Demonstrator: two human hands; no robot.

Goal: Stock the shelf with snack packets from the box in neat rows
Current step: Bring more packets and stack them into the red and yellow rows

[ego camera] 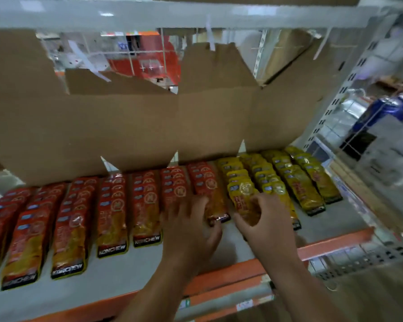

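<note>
Shelf (126, 270): flat, pale grey, matte deck with an orange front rail (330, 245).

Red snack packets (112, 212): glossy foil pouches, long and flat, with dark bottom bands. They lie in seven or so parallel rows running front to back, each pouch overlapping the one behind like shingles. They fill the left and middle of the deck.

Yellow snack packets (296, 180): same pouch shape, crinkled shiny film, in about four rows on the right side, directly beside the red ones.

Torn cardboard panel (126, 126): brown and corrugated with a ragged top edge and notched lower edge. It stands upright behind all the rows. White wire grid (135, 54) shows above it. A perforated metal upright (342, 89) rises at the right.

Left hand (189, 228): back of the hand up, fingers stretched forward over the fronts of the rightmost red rows and motion-blurred. The last red packet (215, 203) has its dark lower edge in the fork between thumb and forefinger. Cannot tell whether it is pinched or only touched.

Right hand (265, 221): fingers curled tightly, thumb below, gripping the front yellow packet (242, 201) of the first yellow row by its lower half. The film puckers under the fingertips. The two hands are near each other, not touching.
</note>
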